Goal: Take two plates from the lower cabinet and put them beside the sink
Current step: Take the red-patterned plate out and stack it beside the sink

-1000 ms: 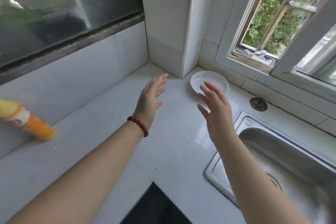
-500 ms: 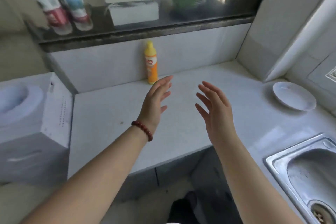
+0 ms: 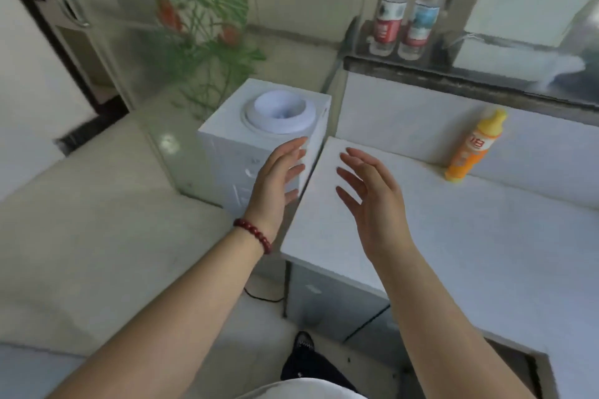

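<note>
My left hand [image 3: 275,181], with a red bead bracelet at the wrist, is held up over the left end of the white countertop [image 3: 470,236], fingers apart and holding nothing. My right hand [image 3: 372,201] hovers beside it above the counter, also with spread fingers and nothing in it. Under the counter's left end a grey lower cabinet front [image 3: 330,301] is visible, its doors shut. No plate and no sink are in view now.
A white water dispenser [image 3: 259,146] stands left of the counter. An orange bottle [image 3: 473,149] leans at the back wall. Two clear bottles [image 3: 405,10] and a white box [image 3: 525,3] sit on the dark ledge. A green plant [image 3: 201,26] is behind glass.
The view has swung left, away from the sink and the white plate beside it, which have left the frame. Both hands stay raised and empty in front of me.
</note>
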The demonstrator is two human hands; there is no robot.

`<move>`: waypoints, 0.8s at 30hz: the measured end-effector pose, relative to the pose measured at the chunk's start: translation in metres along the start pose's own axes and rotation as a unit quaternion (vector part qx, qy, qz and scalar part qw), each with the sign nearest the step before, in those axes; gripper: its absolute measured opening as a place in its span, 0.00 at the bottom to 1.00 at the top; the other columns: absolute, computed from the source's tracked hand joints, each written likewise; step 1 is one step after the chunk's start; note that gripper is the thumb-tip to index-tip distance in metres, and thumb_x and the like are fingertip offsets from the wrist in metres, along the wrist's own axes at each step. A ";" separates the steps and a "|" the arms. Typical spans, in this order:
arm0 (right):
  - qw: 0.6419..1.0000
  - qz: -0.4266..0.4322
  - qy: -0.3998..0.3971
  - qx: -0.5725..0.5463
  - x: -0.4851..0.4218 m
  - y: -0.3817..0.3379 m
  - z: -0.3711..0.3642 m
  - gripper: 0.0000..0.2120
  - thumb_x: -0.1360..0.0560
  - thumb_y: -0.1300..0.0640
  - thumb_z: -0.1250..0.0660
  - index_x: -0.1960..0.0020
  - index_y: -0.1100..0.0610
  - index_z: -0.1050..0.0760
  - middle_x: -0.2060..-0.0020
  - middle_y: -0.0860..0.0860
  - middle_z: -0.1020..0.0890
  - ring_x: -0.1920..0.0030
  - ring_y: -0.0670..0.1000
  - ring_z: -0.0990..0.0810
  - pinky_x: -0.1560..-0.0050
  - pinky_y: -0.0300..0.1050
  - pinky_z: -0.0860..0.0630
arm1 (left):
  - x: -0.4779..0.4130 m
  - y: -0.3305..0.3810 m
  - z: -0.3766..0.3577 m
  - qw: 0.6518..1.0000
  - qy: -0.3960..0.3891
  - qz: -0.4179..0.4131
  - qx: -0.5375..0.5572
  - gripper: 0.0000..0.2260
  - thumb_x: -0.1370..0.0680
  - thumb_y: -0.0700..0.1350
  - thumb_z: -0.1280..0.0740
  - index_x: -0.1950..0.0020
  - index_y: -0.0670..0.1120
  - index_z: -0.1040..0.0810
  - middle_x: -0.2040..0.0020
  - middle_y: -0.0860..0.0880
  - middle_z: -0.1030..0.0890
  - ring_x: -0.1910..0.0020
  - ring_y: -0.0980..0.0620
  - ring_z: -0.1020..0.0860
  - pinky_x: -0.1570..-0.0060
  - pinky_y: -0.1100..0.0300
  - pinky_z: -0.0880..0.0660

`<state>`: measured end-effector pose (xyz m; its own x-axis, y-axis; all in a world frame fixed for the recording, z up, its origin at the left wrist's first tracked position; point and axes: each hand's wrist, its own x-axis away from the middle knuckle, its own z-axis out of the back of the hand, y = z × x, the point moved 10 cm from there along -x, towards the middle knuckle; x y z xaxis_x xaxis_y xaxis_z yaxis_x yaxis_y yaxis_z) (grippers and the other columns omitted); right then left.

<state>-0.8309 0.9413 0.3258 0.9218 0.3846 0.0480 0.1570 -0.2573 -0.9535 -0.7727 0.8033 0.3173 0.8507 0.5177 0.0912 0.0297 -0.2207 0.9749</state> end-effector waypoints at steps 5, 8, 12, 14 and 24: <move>0.994 -0.052 -0.101 0.009 -0.014 0.036 -0.094 0.08 0.25 0.54 0.35 0.48 0.50 0.20 0.45 0.48 0.18 0.45 0.47 0.20 0.44 0.46 0.25 | 0.005 0.013 0.099 0.995 0.099 -0.005 0.021 0.17 0.31 0.56 0.43 0.46 0.59 0.23 0.40 0.55 0.22 0.42 0.56 0.25 0.45 0.54 0.33; 0.985 -0.078 -0.155 0.010 -0.025 0.058 -0.148 0.08 0.25 0.55 0.35 0.48 0.51 0.20 0.45 0.49 0.18 0.45 0.46 0.20 0.45 0.46 0.25 | 0.004 0.020 0.150 0.988 0.153 -0.011 0.028 0.20 0.32 0.56 0.43 0.43 0.56 0.24 0.39 0.53 0.23 0.41 0.55 0.26 0.43 0.53 0.33; 0.976 -0.095 -0.196 -0.016 -0.049 0.077 -0.211 0.07 0.24 0.56 0.36 0.49 0.52 0.21 0.44 0.50 0.18 0.45 0.47 0.20 0.44 0.45 0.24 | -0.010 0.027 0.207 0.976 0.214 -0.017 0.034 0.19 0.30 0.56 0.43 0.42 0.56 0.24 0.38 0.52 0.23 0.39 0.54 0.27 0.39 0.51 0.34; 0.972 -0.104 -0.211 -0.021 -0.065 0.085 -0.238 0.07 0.24 0.56 0.36 0.49 0.52 0.21 0.43 0.50 0.18 0.45 0.47 0.20 0.44 0.46 0.24 | -0.025 0.030 0.230 0.972 0.232 -0.014 0.042 0.21 0.30 0.57 0.43 0.40 0.55 0.24 0.39 0.52 0.23 0.39 0.54 0.27 0.39 0.51 0.33; 0.946 -0.153 -0.287 -0.012 -0.134 0.135 -0.350 0.06 0.25 0.57 0.36 0.53 0.50 0.20 0.47 0.50 0.17 0.46 0.49 0.19 0.47 0.44 0.24 | -0.084 0.041 0.324 0.947 0.319 -0.027 0.037 0.20 0.30 0.59 0.42 0.43 0.56 0.22 0.40 0.54 0.21 0.40 0.56 0.25 0.40 0.51 0.31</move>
<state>-0.8091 0.5443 0.2946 0.4892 0.8602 0.1437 0.3994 -0.0745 -0.9137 -0.6735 0.4830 0.2837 0.3570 0.9186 0.1696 0.1205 -0.2253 0.9668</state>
